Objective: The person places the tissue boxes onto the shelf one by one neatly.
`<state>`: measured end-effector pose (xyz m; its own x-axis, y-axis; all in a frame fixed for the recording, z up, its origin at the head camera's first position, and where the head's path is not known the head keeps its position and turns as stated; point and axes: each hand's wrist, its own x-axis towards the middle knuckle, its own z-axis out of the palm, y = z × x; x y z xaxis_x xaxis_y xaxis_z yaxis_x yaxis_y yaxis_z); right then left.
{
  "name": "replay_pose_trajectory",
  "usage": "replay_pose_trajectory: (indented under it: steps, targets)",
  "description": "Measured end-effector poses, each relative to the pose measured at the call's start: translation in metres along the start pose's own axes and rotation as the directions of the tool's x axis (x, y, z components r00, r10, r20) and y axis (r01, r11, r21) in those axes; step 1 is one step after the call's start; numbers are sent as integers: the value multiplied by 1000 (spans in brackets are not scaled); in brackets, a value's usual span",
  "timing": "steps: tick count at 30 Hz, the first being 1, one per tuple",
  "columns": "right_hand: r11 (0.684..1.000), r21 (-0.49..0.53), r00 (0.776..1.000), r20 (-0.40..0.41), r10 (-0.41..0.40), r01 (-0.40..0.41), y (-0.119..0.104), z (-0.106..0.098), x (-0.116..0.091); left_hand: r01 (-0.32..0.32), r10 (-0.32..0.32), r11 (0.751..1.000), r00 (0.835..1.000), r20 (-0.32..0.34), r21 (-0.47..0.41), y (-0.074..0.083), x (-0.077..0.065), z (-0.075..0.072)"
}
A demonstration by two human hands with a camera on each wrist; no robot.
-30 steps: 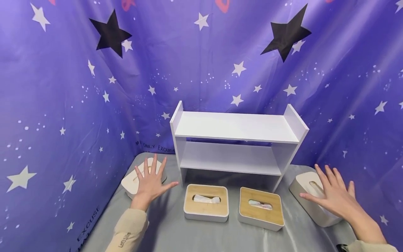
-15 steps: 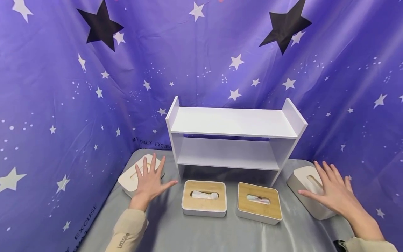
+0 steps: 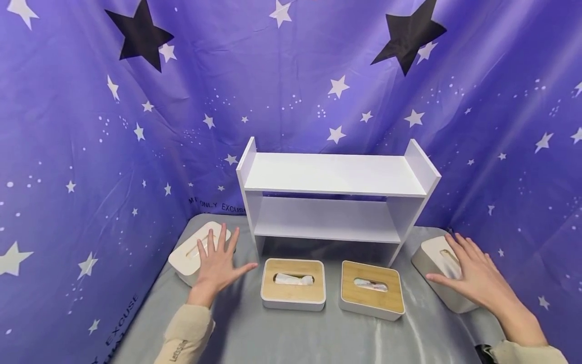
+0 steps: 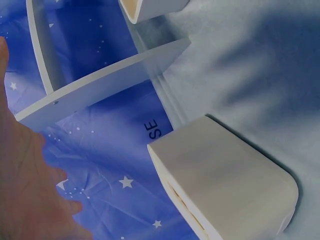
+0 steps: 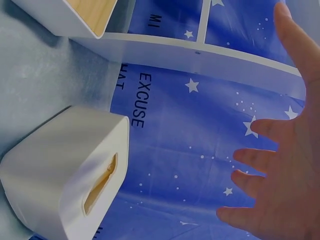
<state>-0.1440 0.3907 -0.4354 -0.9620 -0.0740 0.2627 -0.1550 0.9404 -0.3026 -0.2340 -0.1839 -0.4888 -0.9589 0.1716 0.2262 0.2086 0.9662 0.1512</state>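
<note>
My left hand (image 3: pixel 218 268) hovers with fingers spread over the white tissue box (image 3: pixel 182 255) at the far left, and holds nothing. In the left wrist view that box (image 4: pixel 225 175) lies well apart from the hand (image 4: pixel 30 185). My right hand (image 3: pixel 482 280) is held above the taller white tissue box (image 3: pixel 436 263) on the right, fingers straight and thumb out to the left. The right wrist view shows a gap between this hand (image 5: pixel 285 170) and the box (image 5: pixel 65 165), whose slot faces up. Part of each box is hidden behind its hand in the head view.
A white two-tier shelf (image 3: pixel 327 220) stands at the back, against a purple star-print curtain (image 3: pixel 291 91). Before it, two wood-topped tissue boxes, a left one (image 3: pixel 293 293) and a right one (image 3: pixel 370 298), sit on the grey cloth (image 3: pixel 318 338).
The head view has tilted down a little, so the scene shifts up. My right hand's fingers have drawn closer together over the right box. The left hand stays about where it was, still spread.
</note>
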Motion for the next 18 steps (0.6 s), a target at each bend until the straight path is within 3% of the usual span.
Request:
replay_pose_trajectory:
  steps: [12, 18]
  targets:
    - [999, 44, 999, 48, 12, -14, -9, 2, -5, -34, 34, 999, 999, -13, -34, 5, -7, 8]
    - [997, 52, 998, 3, -60, 59, -11, 1, -3, -55, 53, 997, 998, -28, -50, 9, -6, 6]
